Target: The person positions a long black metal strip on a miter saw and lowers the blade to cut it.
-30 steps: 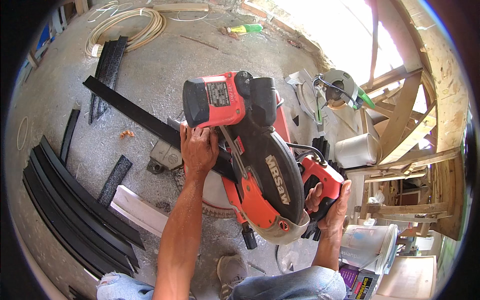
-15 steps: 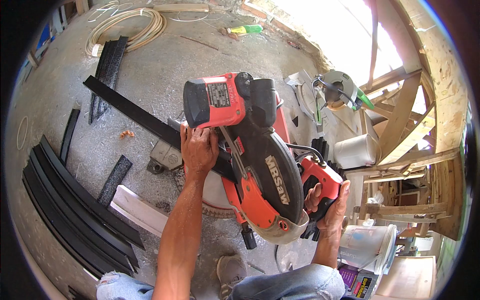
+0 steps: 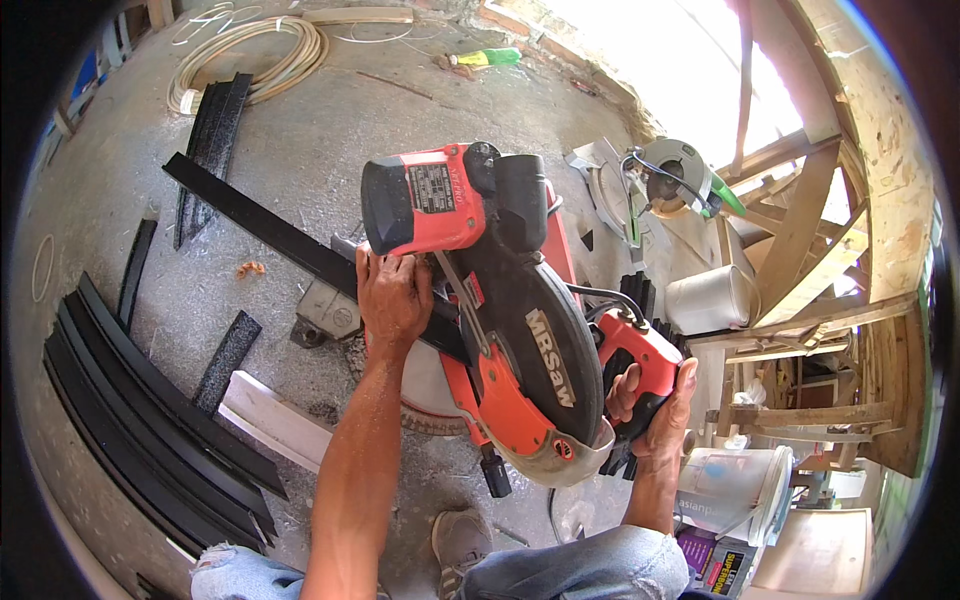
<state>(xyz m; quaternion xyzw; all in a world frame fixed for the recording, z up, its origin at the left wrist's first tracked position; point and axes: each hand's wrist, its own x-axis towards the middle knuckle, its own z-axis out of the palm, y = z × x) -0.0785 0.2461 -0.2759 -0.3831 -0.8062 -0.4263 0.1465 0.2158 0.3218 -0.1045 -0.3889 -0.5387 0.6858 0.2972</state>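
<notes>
A red and black miter saw [image 3: 535, 310] stands on the floor in front of me, its head low over the work. Its handle [image 3: 655, 360] is in my right hand [image 3: 662, 420], with the fingers curled through the grip. A long black strip [image 3: 270, 225] lies across the saw's base and sticks out to the far left. My left hand [image 3: 393, 300] presses down on this strip beside the motor, fingers bent over its far edge; their tips are partly hidden. The saw head hides the blade and the strip's right end.
Several black strips [image 3: 150, 410] lie at left, beside a white strip [image 3: 275, 415]. Coiled hose [image 3: 250, 60] sits far left. A second saw [image 3: 675, 180], a white bucket [image 3: 710, 300], wooden framing [image 3: 800, 225] and a clear tub [image 3: 730, 490] line the right.
</notes>
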